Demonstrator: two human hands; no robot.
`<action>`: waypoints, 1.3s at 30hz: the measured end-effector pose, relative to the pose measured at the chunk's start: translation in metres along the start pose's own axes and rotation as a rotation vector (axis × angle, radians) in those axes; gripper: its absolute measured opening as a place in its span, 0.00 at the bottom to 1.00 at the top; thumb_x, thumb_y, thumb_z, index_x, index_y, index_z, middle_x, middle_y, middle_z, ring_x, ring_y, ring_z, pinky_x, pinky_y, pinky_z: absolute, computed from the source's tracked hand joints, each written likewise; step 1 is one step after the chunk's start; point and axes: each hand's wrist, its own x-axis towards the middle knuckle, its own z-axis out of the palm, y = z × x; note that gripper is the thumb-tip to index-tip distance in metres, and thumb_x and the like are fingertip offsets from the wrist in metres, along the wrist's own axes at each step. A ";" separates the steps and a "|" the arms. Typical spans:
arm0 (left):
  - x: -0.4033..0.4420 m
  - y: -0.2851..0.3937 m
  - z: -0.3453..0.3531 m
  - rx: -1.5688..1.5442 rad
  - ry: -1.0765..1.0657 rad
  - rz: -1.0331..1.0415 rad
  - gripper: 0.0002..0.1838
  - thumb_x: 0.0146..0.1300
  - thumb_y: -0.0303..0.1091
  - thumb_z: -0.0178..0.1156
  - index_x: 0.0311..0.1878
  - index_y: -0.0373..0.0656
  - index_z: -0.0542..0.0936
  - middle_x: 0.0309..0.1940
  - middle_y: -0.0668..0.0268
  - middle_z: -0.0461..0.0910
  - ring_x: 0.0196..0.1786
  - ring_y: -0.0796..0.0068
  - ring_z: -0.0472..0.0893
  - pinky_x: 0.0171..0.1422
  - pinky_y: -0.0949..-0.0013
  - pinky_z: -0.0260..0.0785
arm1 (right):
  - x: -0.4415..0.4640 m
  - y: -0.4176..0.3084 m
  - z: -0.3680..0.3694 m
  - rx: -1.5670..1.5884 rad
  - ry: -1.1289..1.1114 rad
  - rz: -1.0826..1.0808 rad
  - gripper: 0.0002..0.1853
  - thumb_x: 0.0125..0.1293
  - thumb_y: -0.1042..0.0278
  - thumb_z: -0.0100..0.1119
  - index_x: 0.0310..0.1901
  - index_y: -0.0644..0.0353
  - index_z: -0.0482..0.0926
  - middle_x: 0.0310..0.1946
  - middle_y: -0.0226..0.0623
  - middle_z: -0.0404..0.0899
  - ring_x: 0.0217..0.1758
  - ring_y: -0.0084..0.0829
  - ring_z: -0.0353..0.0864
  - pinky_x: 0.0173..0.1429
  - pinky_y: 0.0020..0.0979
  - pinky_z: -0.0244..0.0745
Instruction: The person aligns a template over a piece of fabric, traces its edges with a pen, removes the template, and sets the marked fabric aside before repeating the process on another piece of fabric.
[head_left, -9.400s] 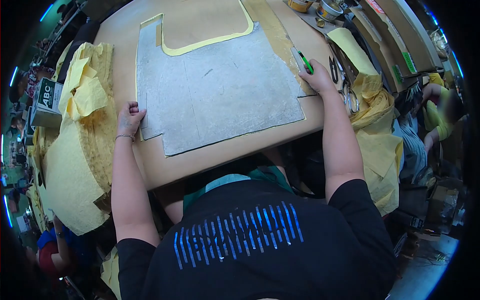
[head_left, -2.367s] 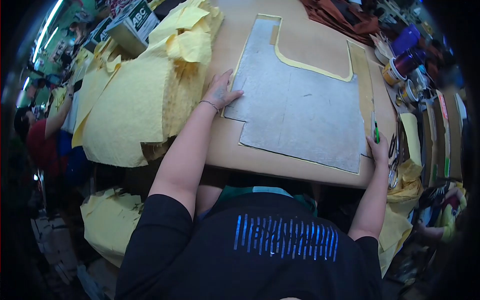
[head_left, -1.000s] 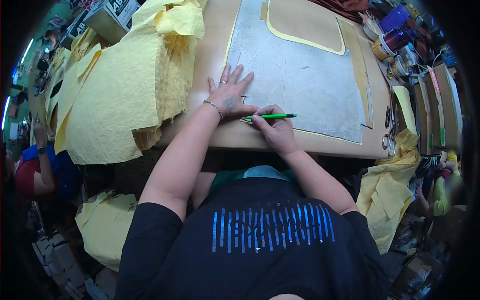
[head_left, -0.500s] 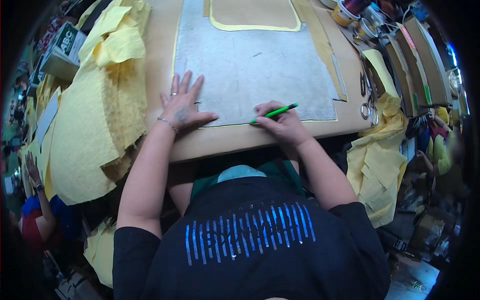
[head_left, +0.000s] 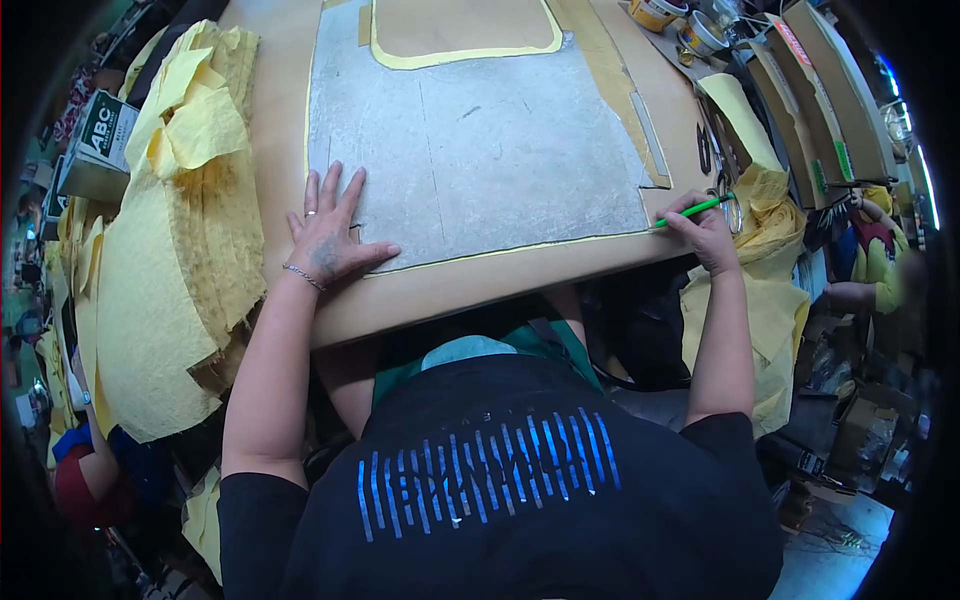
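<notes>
Head view: the grey sheet [head_left: 480, 150] is flat on the worktop [head_left: 400, 305], cut-out facing 12 o'clock, with a yellow margin [head_left: 520, 248] peeking out along its lower edge. That edge is a bit slanted, roughly 8–9 to 2–3 o'clock. Left hand [head_left: 335, 243] is at the sheet's 8 o'clock corner, fingers spread wide and pressed flat, thumb across the grey, not gripping anything. Right hand [head_left: 706, 236] is at the 4 o'clock corner, fingers pinched round a green pen [head_left: 695, 209]. Pen's long axis is the same sort of slant: tip towards 8–9, dark end towards 2–3, leaning low. Scissors [head_left: 739, 213] sit just beside that hand, and there's a yellow cloth stack [head_left: 165, 290] over at 9 o'clock.
</notes>
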 end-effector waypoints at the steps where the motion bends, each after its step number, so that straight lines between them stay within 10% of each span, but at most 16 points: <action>1: 0.000 0.000 0.001 0.003 0.000 0.000 0.58 0.26 0.67 0.62 0.64 0.59 0.49 0.66 0.64 0.37 0.68 0.58 0.32 0.59 0.32 0.32 | -0.002 -0.004 0.004 0.019 0.040 -0.086 0.04 0.53 0.74 0.57 0.27 0.61 0.72 0.26 0.32 0.75 0.32 0.20 0.73 0.38 0.20 0.67; 11: 0.003 -0.023 -0.003 -0.078 -0.130 0.130 0.57 0.29 0.65 0.62 0.65 0.61 0.46 0.66 0.61 0.33 0.67 0.52 0.29 0.57 0.30 0.30 | -0.008 -0.053 0.257 0.236 -0.206 -0.246 0.06 0.54 0.70 0.58 0.28 0.62 0.73 0.24 0.30 0.73 0.28 0.19 0.71 0.33 0.21 0.66; 24: 0.002 -0.021 -0.001 -0.002 -0.110 0.125 0.60 0.25 0.66 0.63 0.65 0.62 0.45 0.66 0.61 0.32 0.67 0.51 0.28 0.57 0.30 0.32 | -0.003 -0.059 0.299 0.091 -0.139 -0.421 0.07 0.52 0.68 0.59 0.27 0.62 0.74 0.21 0.38 0.74 0.24 0.27 0.74 0.30 0.27 0.69; 34: 0.003 -0.017 -0.005 -0.016 -0.147 0.089 0.61 0.23 0.61 0.65 0.65 0.64 0.45 0.67 0.63 0.31 0.67 0.53 0.30 0.58 0.32 0.34 | 0.018 -0.022 0.124 0.106 -0.333 -0.104 0.06 0.51 0.71 0.59 0.28 0.61 0.72 0.32 0.37 0.75 0.44 0.30 0.73 0.51 0.29 0.66; 39: 0.004 -0.016 -0.005 -0.015 -0.154 0.085 0.62 0.22 0.60 0.66 0.65 0.63 0.44 0.67 0.65 0.31 0.67 0.54 0.29 0.58 0.32 0.33 | 0.004 0.011 -0.018 0.003 -0.069 0.003 0.05 0.53 0.73 0.56 0.28 0.61 0.70 0.30 0.34 0.75 0.37 0.25 0.75 0.43 0.25 0.70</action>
